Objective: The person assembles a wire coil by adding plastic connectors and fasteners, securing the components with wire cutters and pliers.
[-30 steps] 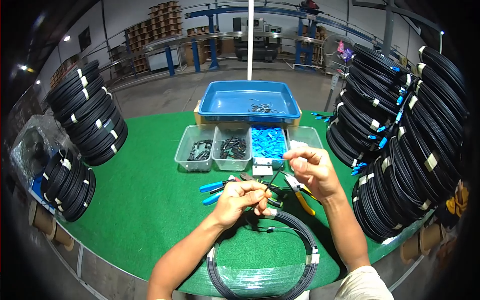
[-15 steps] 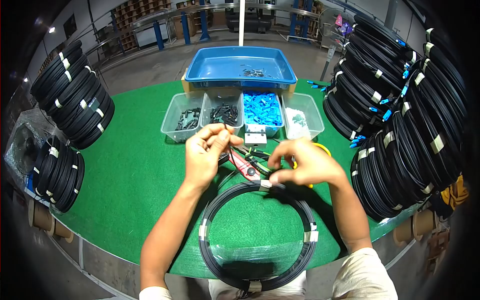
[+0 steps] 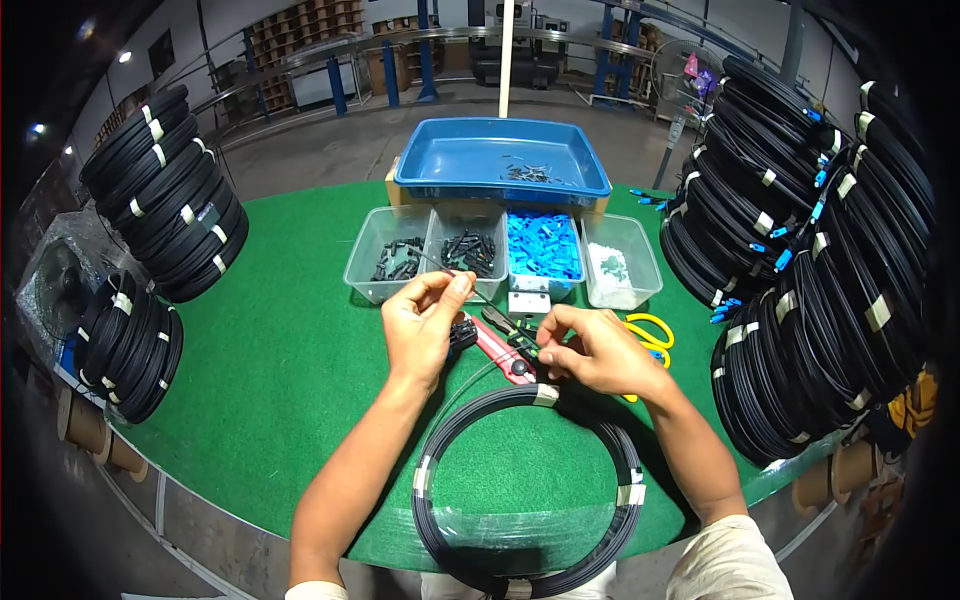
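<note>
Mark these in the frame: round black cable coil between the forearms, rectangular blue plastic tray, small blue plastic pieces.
Round black cable coil (image 3: 425, 514): head view, ring's left side.
Rectangular blue plastic tray (image 3: 500, 190): head view, front wall.
Small blue plastic pieces (image 3: 543, 245): head view, pile's middle.

To the left of the cable coil, beyond the left forearm, the green mat offered wide passage until the small cable stack. Behind the coil, the red tool and clear bins obstructed; at its right, tall cable stacks.
</note>
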A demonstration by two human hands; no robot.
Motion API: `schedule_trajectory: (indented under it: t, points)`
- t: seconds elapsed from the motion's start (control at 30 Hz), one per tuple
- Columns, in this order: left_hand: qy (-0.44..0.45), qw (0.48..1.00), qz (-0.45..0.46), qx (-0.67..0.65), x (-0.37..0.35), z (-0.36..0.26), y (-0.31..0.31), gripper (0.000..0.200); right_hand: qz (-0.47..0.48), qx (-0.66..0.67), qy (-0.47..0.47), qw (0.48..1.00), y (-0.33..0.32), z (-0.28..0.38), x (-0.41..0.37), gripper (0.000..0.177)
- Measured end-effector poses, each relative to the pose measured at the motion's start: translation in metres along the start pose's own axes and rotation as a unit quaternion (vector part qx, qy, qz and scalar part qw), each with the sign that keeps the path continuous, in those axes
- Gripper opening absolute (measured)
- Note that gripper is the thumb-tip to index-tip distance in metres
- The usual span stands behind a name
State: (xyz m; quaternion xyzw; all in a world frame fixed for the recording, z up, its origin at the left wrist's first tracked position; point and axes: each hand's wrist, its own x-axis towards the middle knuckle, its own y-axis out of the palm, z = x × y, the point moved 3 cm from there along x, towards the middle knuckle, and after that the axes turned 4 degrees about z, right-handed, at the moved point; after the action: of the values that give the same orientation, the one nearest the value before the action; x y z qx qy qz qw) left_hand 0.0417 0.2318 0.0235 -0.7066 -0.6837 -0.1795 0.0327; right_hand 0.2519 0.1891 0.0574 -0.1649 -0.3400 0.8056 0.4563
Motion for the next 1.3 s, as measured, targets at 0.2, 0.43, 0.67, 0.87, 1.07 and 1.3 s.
schedule_trajectory:
  t: [0.2, 0.43, 0.67, 0.87, 1.07, 1.3]
  points:
    - [0.019, 0.998, 0.054, 0.018, -0.009, 0.003, 0.013, 0.021, -0.196, 0.136, -0.046, 0.97, 0.003, -0.011, 0.007, 0.007]
    - [0.0, 0.997, 0.068, -0.029, -0.014, -0.004, 0.021, 0.026, -0.21, 0.078, -0.05, 0.973, -0.04, -0.021, -0.004, 0.008]
    - [0.021, 0.996, 0.064, 0.05, -0.016, 0.0, 0.022, 0.02, -0.218, -0.054, -0.056, 0.973, -0.048, -0.001, -0.012, 0.016]
    - [0.049, 0.987, 0.101, 0.116, -0.022, -0.014, 0.034, 0.017, -0.263, -0.086, -0.199, 0.94, -0.035, 0.013, -0.005, 0.023]
    - [0.117, 0.976, 0.064, 0.171, -0.008, -0.028, 0.016, 0.021, -0.261, -0.161, -0.192, 0.932, -0.042, 0.006, -0.005, 0.024]
    - [0.101, 0.959, 0.025, 0.262, 0.075, -0.01, -0.049, 0.028, -0.328, -0.209, -0.108, 0.915, -0.07, -0.019, -0.005, 0.016]
